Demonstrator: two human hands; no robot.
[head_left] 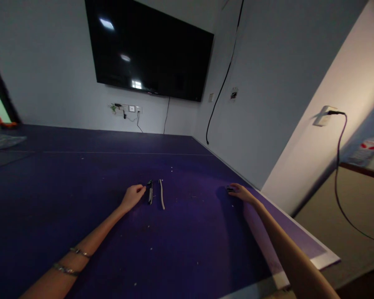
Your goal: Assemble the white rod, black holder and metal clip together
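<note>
My left hand [134,197] is closed, thumb and fingertips pinched at the dark upper end of a slim black-and-white object [150,195]. That object is too small to name and lies lengthwise on the purple table [180,241]. Just to its right, apart from it, is a thin whitish stick with a slightly bent top [162,195], perhaps a toothbrush. Far to the right, near the table's edge, my right hand [240,192] has its fingers curled over a small dark object [230,189]. Its kind cannot be made out, being partly under the fingers.
A wall with a large black screen [152,50] rises behind the table. A black cable [220,91] hangs at the right corner. Clear plastic [3,142] and an orange item [3,121] lie far left. A plugged-in cord [338,166] droops beyond the right edge.
</note>
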